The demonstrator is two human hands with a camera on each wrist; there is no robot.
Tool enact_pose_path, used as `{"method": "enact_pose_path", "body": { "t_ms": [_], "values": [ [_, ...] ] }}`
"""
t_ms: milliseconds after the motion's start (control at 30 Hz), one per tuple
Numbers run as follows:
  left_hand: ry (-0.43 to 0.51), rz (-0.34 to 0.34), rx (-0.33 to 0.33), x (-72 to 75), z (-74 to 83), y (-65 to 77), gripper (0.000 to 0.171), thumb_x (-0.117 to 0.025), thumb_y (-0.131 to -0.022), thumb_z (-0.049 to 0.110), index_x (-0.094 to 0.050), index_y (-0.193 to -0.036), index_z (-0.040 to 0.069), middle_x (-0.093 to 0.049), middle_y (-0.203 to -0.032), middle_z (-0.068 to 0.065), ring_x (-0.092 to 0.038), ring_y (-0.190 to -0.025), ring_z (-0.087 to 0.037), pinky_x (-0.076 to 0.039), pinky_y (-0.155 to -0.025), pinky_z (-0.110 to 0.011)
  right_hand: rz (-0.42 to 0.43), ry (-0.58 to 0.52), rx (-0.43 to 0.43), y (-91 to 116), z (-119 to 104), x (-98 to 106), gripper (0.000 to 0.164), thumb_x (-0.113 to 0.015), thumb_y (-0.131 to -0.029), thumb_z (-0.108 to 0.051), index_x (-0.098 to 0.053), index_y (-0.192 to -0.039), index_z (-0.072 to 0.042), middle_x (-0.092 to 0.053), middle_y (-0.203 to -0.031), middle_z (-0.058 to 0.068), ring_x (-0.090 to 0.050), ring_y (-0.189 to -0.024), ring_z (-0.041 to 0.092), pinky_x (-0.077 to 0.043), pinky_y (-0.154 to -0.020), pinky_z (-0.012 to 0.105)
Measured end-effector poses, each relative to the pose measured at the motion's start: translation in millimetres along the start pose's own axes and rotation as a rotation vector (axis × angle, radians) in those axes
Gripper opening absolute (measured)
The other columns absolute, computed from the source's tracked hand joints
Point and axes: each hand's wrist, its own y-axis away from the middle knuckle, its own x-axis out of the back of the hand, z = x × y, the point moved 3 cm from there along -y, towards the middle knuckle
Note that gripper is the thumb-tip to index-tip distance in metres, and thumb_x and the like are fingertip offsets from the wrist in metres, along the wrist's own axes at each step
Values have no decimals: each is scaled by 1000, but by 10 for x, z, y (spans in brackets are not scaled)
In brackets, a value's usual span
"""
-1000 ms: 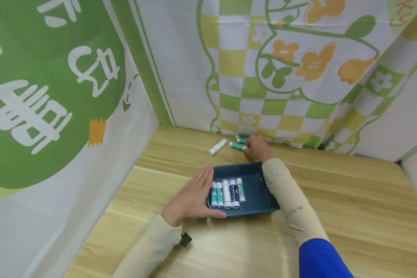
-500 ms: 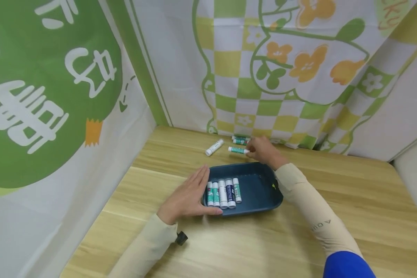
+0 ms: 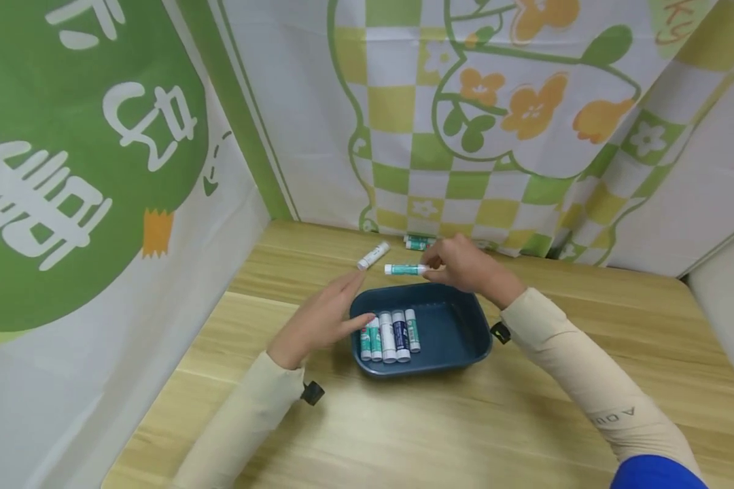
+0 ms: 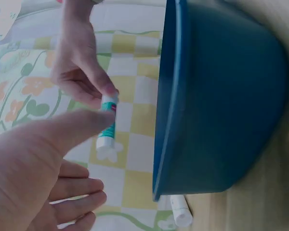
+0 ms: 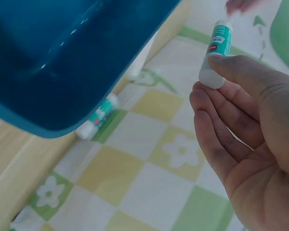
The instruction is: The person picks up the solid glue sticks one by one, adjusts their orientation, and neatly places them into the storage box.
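My right hand pinches one end of a teal-and-white glue stick, held sideways above the back rim of a dark blue tray. In the right wrist view, thumb and fingertips grip the clear-capped end of this glue stick. My left hand is spread at the tray's left end, its thumb reaching over the rim and holding nothing. Inside the tray, several glue sticks lie side by side on the left: teal, white and navy ones.
Behind the tray, a white glue stick lies on the wooden table. More teal glue sticks lie near the patterned cloth at the back, partly hidden by the right hand. Another cloth hangs along the left side.
My right hand has lifted the teal glue stick off the table and brought it toward the tray. The left hand has let go of the tray's left end and risen slightly.
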Motion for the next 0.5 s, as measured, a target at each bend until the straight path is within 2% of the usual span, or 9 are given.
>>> {"method": "enact_pose_path", "body": {
  "t_ms": [100,233,367,500],
  "values": [
    [3,63,-26,44,45,-134,73,-72,-102,36,-43,-159,1,-55,-156,-23,-60,-140,-38,-54,-113,-51,-14,-9,52,52,-120,18,11,-79,-95,-11,-81,-105,-5,-81,-99,9,-77,-89,21,-66,-81,40],
    [7,145,-90,50,129,-249,55,-77,-99,27,-61,-144,0,-71,-136,-20,-72,-123,-35,-62,-101,-48,-38,-42,91,124,-242,0,12,-78,-95,-10,-81,-106,-5,-82,-101,10,-78,-90,20,-66,-80,39],
    [3,191,-132,33,229,-300,36,-79,-97,21,-73,-127,2,-79,-120,-14,-78,-108,-29,-65,-92,-42,-32,-55,105,190,-297,5,12,-78,-96,-10,-82,-107,-6,-82,-103,10,-78,-90,19,-67,-79,37],
    [11,222,-157,22,294,-323,26,-78,-98,18,-77,-120,5,-81,-114,-9,-79,-102,-24,-66,-86,-39,7,-53,108,240,-284,25,13,-78,-96,-10,-82,-107,-7,-82,-104,10,-78,-90,19,-67,-78,37]
  ]
}}
